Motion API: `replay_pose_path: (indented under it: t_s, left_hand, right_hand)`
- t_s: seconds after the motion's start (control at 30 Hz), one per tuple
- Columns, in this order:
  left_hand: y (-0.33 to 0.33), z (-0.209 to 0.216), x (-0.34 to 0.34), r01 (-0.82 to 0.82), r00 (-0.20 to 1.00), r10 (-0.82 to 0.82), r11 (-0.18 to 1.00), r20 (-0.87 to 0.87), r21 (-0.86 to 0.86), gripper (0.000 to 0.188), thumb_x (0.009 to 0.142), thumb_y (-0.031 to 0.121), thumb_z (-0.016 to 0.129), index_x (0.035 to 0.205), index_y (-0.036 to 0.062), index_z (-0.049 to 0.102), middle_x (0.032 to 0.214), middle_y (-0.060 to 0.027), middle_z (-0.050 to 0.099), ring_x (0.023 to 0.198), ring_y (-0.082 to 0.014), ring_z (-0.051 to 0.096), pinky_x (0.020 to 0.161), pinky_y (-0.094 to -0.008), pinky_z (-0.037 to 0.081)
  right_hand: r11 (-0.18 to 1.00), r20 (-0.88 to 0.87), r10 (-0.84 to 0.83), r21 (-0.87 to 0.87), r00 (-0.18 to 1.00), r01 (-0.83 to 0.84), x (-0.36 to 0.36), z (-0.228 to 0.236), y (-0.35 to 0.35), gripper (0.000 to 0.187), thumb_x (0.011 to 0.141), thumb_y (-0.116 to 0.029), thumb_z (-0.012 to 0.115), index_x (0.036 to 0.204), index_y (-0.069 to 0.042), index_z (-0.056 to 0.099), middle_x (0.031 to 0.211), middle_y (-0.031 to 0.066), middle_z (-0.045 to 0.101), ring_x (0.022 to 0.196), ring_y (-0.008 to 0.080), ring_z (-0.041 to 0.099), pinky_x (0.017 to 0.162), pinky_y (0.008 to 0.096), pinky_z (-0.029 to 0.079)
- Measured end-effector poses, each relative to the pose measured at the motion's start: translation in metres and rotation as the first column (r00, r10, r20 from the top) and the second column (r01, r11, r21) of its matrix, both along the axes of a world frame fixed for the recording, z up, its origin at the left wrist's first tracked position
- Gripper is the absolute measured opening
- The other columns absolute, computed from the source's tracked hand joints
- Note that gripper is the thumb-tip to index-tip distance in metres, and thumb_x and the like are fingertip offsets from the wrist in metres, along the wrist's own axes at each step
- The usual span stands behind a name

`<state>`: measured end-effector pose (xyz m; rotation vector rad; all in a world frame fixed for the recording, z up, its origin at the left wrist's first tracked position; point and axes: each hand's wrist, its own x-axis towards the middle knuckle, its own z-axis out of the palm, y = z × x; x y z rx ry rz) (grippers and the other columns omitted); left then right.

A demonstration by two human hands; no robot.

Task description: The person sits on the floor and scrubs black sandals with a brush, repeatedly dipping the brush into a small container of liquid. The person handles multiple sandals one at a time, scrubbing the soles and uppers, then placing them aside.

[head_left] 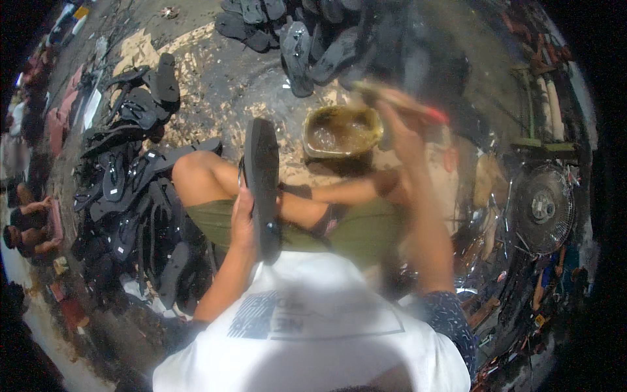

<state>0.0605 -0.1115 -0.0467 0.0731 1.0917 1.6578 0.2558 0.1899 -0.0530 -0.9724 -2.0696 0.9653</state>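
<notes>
My left hand (243, 219) grips a black flip-flop (263, 176), held upright on its edge above my lap, the sole side facing right. My right hand (400, 117) is raised to the right of a yellowish tub (313, 149) and closed round a long tan thing with a red end (424, 112). Motion smears that hand and what it holds, so its kind cannot be made out. Brownish liquid (343, 127) with a foamy surface lies in the tub, which stands on the floor beyond my crossed legs.
Many black flip-flops (121, 173) lie heaped at the left. More black flip-flops (297, 55) lie at the far side. A round fan (542, 208) stands at the right. Flattened cardboard (196, 46) covers part of the wet, stained floor. At the far left edge another person (29, 222) sits.
</notes>
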Motion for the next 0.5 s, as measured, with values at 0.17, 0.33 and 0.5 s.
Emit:
replay_pose_path:
  t_s: [0.17,0.33,0.5]
  left_hand:
    - [0.055,0.006,-0.019,-0.06,0.995,0.065,0.996,-0.079,0.063,0.065,0.097,0.05,0.054,0.14,0.0027,0.042,0.122,-0.0061,0.057,0.104,-0.0141,0.058,0.092,-0.0279,0.047]
    - [0.109,0.011,-0.023,-0.122,0.978,0.148,0.978,-0.149,0.168,0.059,0.102,0.046,0.047,0.141,0.003,0.043,0.127,-0.0055,0.058,0.111,-0.0149,0.057,0.097,-0.0297,0.045]
    - [0.146,0.053,-0.002,-0.087,0.993,0.061,0.953,0.099,0.289,0.057,0.099,0.058,0.043,0.119,0.007,0.059,0.101,-0.0058,0.068,0.086,-0.0159,0.066,0.078,-0.0332,0.056]
  right_hand:
    - [0.929,0.741,-0.198,0.351,0.642,-0.119,0.085,0.0,0.026,0.023,0.084,-0.028,0.073,0.101,-0.012,0.072,0.101,0.0092,0.072,0.093,0.0229,0.069,0.084,0.0381,0.053]
    - [0.847,-0.121,-0.334,-0.473,0.935,0.242,-0.008,0.125,-0.065,0.024,0.094,-0.022,0.065,0.104,0.0,0.067,0.1,0.0086,0.069,0.098,0.0133,0.063,0.084,0.0297,0.05]
    - [0.977,-0.28,-0.051,-0.211,0.959,-0.009,-0.062,0.065,-0.121,0.028,0.095,-0.019,0.061,0.117,-0.001,0.063,0.112,0.0124,0.066,0.103,0.0223,0.062,0.092,0.0323,0.048]
